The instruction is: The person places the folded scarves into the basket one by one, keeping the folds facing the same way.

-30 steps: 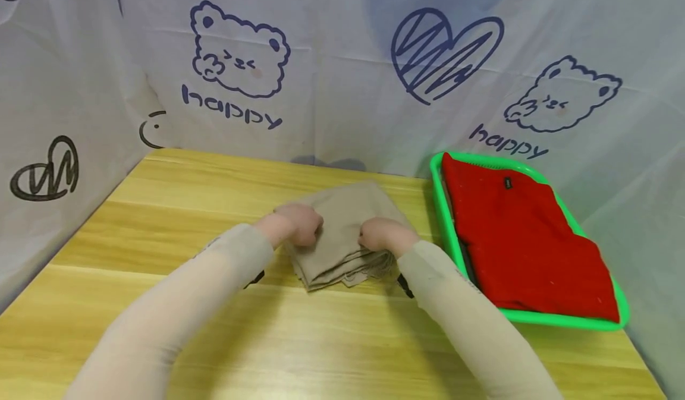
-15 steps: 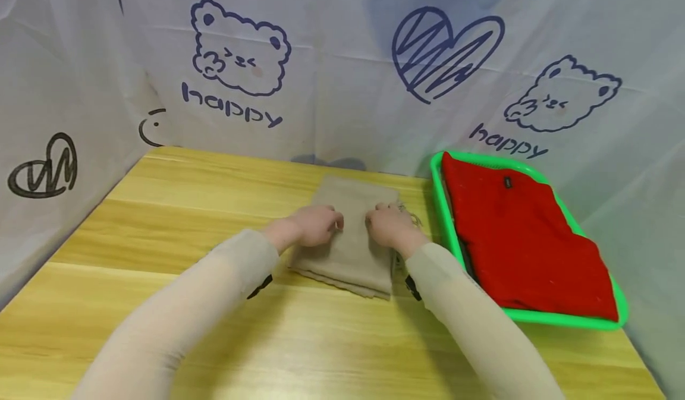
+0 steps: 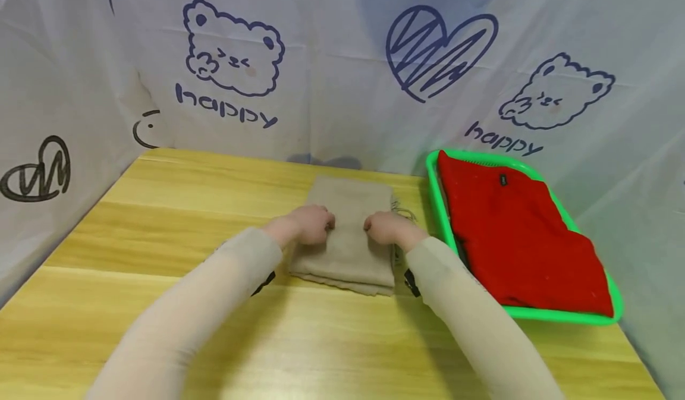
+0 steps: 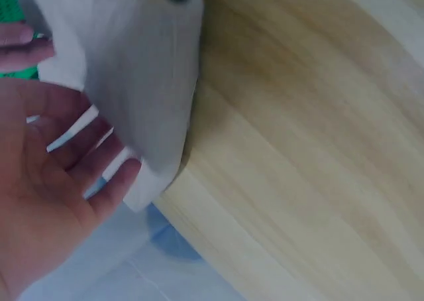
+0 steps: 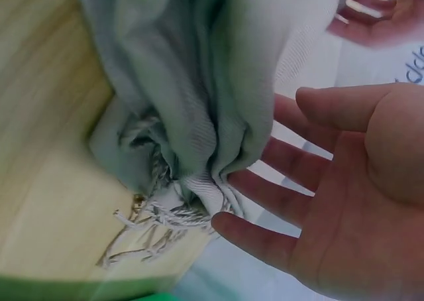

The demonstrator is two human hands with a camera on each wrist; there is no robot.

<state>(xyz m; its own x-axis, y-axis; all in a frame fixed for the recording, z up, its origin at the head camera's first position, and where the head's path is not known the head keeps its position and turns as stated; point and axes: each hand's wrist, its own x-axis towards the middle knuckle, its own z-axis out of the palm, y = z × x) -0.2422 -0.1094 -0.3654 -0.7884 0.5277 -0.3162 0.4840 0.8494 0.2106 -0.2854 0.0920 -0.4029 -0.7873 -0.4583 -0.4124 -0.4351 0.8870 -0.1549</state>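
A beige scarf [image 3: 350, 254], folded into a rectangle, lies on the wooden table in the head view. Along its right side runs a twisted fringe [image 5: 165, 218], clearest in the right wrist view. My left hand [image 3: 310, 224] is over the scarf's left part; in the left wrist view its loosely bent fingers [image 4: 93, 158] lie against the cloth. Over the right part is my right hand [image 3: 394, 229], whose nearly straight fingers [image 5: 271, 195] touch the scarf's side in the right wrist view. Neither hand visibly pinches the cloth.
A green plastic basket [image 3: 562, 315] stands to the right on the table [image 3: 321, 340], holding a folded red garment [image 3: 524, 239] with a dark label. Behind and at both sides hangs a white curtain [image 3: 332, 79] with bear and heart drawings.
The scarf has turned from a slant to nearly straight, its fringe passing from the front edge to the right side. Over the last half second, scarf and hands have barely shifted.
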